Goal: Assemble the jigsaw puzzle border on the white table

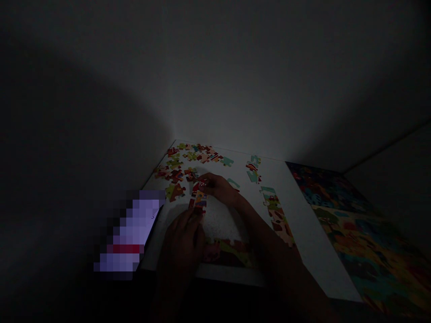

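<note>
My left hand (182,240) and my right hand (218,188) both grip a short strip of joined jigsaw pieces (199,200) from either end, above a white board (296,215). The strip is red and yellow, and my fingers partly hide it. A loose heap of colourful jigsaw pieces (178,168) lies beyond my hands. Further right are rows of joined pieces (274,211), and a joined section (229,253) lies just beyond my left wrist. The room is dim, so fine detail is hard to see.
A lit phone (128,233) with a pixelated screen lies at the board's left edge. A colourful illustrated picture (346,233), possibly the puzzle's box lid, lies along the right side. Pale walls meet in a corner behind the board.
</note>
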`<state>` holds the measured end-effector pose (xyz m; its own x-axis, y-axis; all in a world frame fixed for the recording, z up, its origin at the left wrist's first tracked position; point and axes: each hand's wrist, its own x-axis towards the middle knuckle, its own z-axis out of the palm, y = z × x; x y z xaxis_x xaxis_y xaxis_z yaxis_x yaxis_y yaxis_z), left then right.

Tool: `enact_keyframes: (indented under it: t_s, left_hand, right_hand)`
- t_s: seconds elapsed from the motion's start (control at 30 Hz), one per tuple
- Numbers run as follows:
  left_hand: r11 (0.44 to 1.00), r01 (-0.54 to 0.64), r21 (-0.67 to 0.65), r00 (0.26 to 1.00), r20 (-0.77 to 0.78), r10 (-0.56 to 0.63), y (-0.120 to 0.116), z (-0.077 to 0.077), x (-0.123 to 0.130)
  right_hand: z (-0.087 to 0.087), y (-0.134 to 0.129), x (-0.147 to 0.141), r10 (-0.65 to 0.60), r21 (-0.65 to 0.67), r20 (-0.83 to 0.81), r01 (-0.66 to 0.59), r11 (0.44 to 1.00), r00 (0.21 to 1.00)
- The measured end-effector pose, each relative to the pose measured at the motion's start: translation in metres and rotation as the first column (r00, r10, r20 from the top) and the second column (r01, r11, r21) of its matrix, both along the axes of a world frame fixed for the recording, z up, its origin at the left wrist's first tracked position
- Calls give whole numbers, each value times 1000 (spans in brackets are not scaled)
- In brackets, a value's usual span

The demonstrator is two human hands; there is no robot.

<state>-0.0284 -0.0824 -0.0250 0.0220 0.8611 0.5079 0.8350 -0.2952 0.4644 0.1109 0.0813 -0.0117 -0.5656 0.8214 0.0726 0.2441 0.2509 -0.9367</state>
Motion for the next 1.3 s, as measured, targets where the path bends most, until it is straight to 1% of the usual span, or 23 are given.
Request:
enact_keyframes:
  t_s: [0.2, 0.33, 0.57, 0.73, 0.87, 1.0, 1.2, 1.3]
  left_hand:
    - [1000, -4, 4, 1000, -12, 4, 1, 4, 1]
    - [1000, -7, -15, 1000, -17, 7, 1, 4, 1]
    - [1000, -4, -28, 999, -46, 3, -1, 8, 1]
    - [999, -19, -48, 999, -37, 17, -2, 7, 1]
    - [999, -18, -43, 1000, -26, 16, -2, 6, 1]
    - [999, -13, -39, 1000, -16, 12, -1, 7, 1]
    - [998, -29, -60, 999, -22, 27, -3, 8, 2]
    - [998, -23, -65, 999, -31, 21, -3, 8, 2]
  right_hand:
    - [1, -1, 0, -16, 27, 37, 16, 1000, 999]
    - [1, -2, -1, 0, 37, 31, -1, 999, 1000]
    - [5, -4, -2, -6, 91, 106, -3, 996, 994]
    - [2, -6, -2, -21, 114, 125, 7, 993, 992]
    - [4, -8, -2, -25, 129, 139, 7, 992, 990]
    - [6, -10, -2, -18, 153, 135, -3, 988, 991]
    - [4, -9, -2, -23, 180, 121, 1, 984, 992]
    - [5, -9, -3, -27, 205, 148, -4, 979, 989]
